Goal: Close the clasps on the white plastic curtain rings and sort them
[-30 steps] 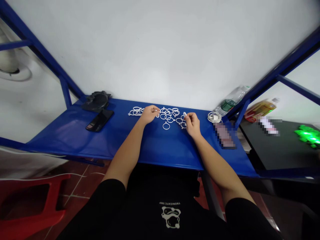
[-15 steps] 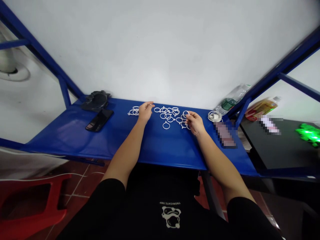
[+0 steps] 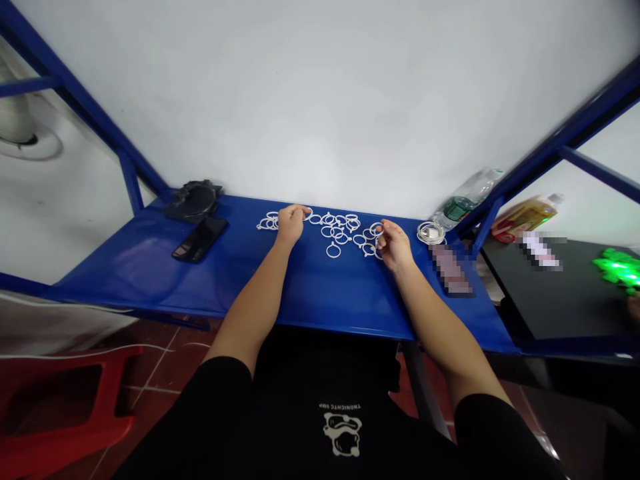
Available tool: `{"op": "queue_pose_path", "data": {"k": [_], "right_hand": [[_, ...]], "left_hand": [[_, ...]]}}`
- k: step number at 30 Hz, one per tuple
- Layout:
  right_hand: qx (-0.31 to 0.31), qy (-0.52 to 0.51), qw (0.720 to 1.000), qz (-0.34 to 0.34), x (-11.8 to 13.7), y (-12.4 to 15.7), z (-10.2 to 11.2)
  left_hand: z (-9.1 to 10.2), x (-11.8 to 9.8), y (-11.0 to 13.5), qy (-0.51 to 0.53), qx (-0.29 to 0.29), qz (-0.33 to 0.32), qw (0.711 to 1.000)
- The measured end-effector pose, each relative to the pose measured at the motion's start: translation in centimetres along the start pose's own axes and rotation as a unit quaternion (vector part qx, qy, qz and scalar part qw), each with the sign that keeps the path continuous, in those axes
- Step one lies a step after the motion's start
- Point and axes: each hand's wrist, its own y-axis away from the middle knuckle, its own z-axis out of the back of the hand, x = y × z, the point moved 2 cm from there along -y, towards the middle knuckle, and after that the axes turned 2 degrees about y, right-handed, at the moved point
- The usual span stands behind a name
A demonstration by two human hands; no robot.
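Several white plastic rings (image 3: 341, 232) lie scattered at the back of a blue table (image 3: 150, 267). A smaller heap of white rings (image 3: 267, 222) sits to their left. My left hand (image 3: 290, 222) rests between the two groups, its fingertips pinched on a white ring at the loose pile's left edge. My right hand (image 3: 394, 244) lies at the pile's right edge, fingers curled round a white ring. One ring (image 3: 333, 251) lies apart, nearer to me.
A black phone (image 3: 200, 239) and a dark crumpled object (image 3: 194, 200) lie at the left back. A coiled white cable (image 3: 430, 233), a plastic bottle (image 3: 465, 198) and a blurred item (image 3: 451, 269) are on the right. A black table (image 3: 560, 300) adjoins; a red stool (image 3: 65, 407) stands below left.
My left hand drew left from the pile's middle to its left edge and pinched a ring there. My right hand shifted slightly right and lowered onto the rings.
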Motion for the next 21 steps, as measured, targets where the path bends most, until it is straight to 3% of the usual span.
{"op": "queue_pose_path", "data": {"k": [6, 11, 16, 19, 21], "right_hand": [[0.013, -0.016, 1.000, -0.014, 0.2, -0.1, 0.0], [0.024, -0.005, 1.000, -0.016, 0.1, -0.2, 0.2], [0.018, -0.011, 1.000, -0.020, -0.1, -0.2, 0.2], [0.029, 0.006, 1.000, 0.002, -0.1, -0.3, 0.3], [0.025, 0.015, 0.999, 0.012, -0.1, -0.3, 0.5]], "left_hand": [[0.9, -0.4, -0.1, -0.070, -0.025, -0.024, 0.997], [2.7, -0.9, -0.3, -0.236, -0.046, -0.070, 0.968], [4.6, -1.2, -0.8, -0.307, -0.093, -0.031, 0.947], [4.0, -1.4, -0.8, -0.273, -0.080, -0.045, 0.957], [2.5, -1.5, -0.2, -0.256, -0.038, -0.069, 0.963]]}}
